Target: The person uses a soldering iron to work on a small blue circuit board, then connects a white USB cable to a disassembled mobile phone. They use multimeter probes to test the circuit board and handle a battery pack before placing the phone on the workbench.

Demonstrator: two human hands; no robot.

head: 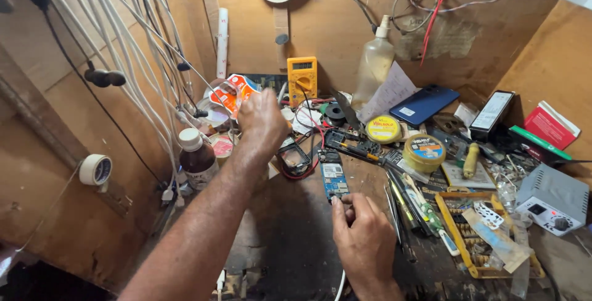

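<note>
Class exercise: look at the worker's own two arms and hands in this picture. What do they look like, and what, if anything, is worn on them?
Both forearms are bare, with no sleeves in view. The left hand and right hand wear no gloves; no watch, ring or wristband shows. The arms have some hair, and the knuckles are creased. No cables or straps are attached to them.

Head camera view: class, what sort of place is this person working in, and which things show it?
Most likely a small electronics or phone repair bench. A yellow multimeter stands at the back, the right hand steadies a bare blue circuit board, and tweezers and screwdrivers lie beside it. The left hand reaches toward the back clutter.
</note>
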